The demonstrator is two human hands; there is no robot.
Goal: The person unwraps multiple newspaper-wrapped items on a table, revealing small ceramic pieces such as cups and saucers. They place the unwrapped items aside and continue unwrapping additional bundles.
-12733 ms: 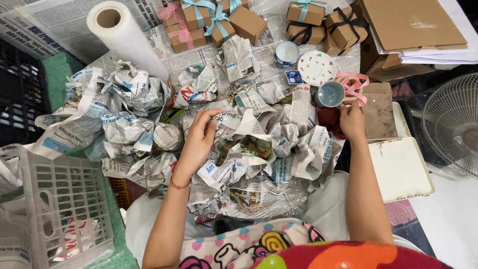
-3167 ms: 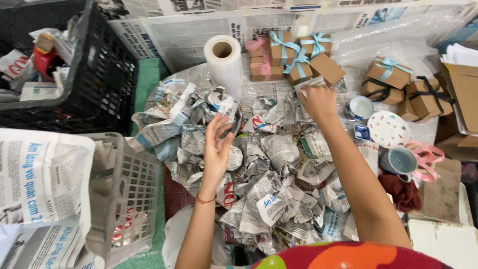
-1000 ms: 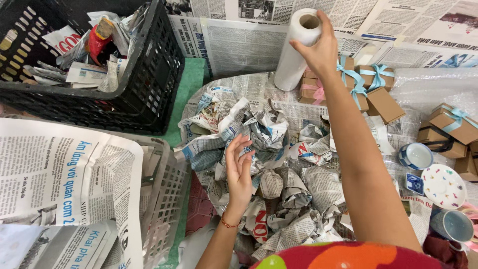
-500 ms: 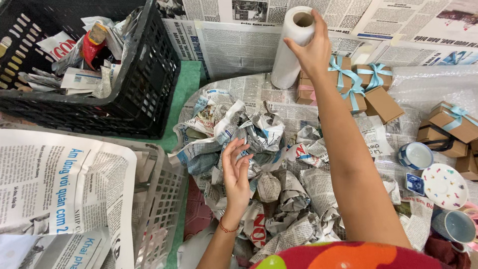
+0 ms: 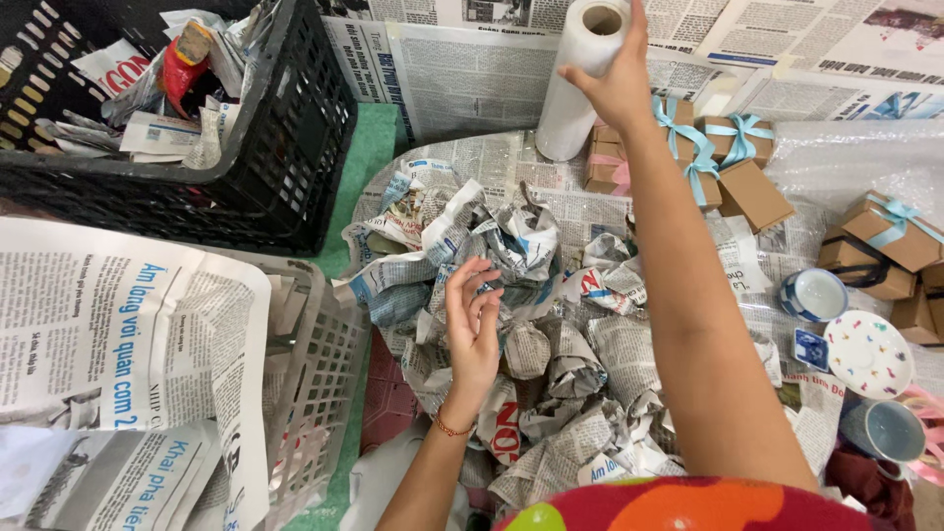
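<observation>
Fingers of the right hand wrap around the upper part of a white roll, which stands upright near the far edge of the surface, just beside a cluster of small brown boxes with pale blue ribbons. Below it the left hand hovers palm-up over a heap of crumpled newspaper bundles in the middle of the surface; its fingers are loosely curled and half open, their tips just touching one crumpled bundle without gripping it. Near the right edge stand a blue-and-white cup, a white dotted saucer and a grey-blue mug. Off the left edge, a black crate holds paper scraps, and a pale plastic basket carries flat newspaper sheets.
</observation>
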